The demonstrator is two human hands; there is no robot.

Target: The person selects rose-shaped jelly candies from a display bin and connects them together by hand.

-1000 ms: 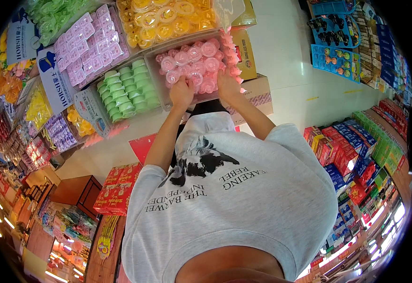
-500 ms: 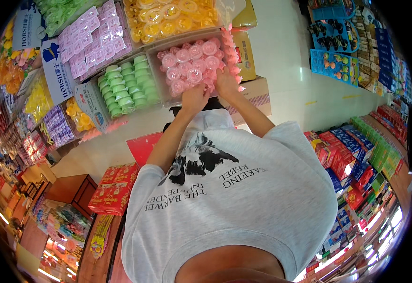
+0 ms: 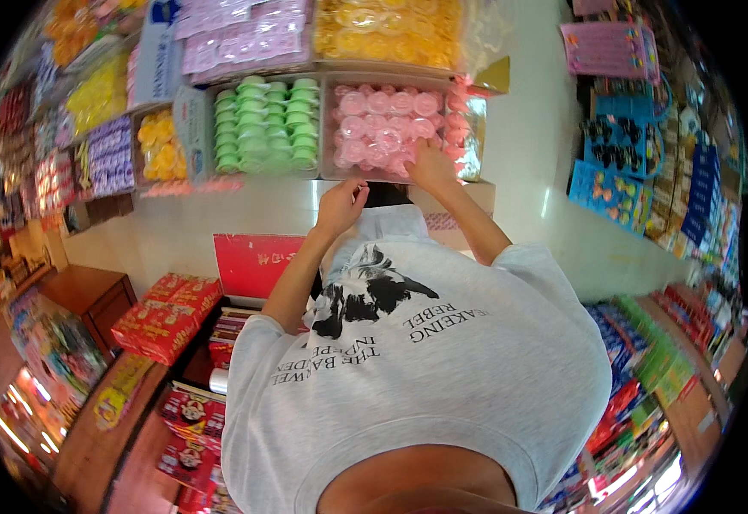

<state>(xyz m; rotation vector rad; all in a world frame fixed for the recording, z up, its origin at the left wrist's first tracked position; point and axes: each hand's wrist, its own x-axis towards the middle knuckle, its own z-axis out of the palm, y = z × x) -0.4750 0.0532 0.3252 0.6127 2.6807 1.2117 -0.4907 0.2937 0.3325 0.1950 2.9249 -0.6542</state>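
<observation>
My right hand (image 3: 432,165) reaches into the front right part of a clear plastic bin (image 3: 329,128). Its fingers are bent around a small round pink packaged piece (image 3: 404,163) among rows of similar pink pieces (image 3: 380,128). My left hand (image 3: 342,206) is just in front of the bin's near edge, below its left corner. Its fingers are curled and nothing shows in them. Beside this bin on the left stands another with stacked round green packaged pieces (image 3: 267,124).
Behind are bins of yellow pieces (image 3: 387,34) and lilac packets (image 3: 245,43). A cardboard box (image 3: 455,204) sits under the pink bin's right side. Red boxes (image 3: 168,317) are stacked at the left. Blue trays (image 3: 610,195) hang on a rack to the right.
My left hand has drawn back from the pink pieces to the bin's near edge. My right hand stays in the bin at its front right. The view has shifted.
</observation>
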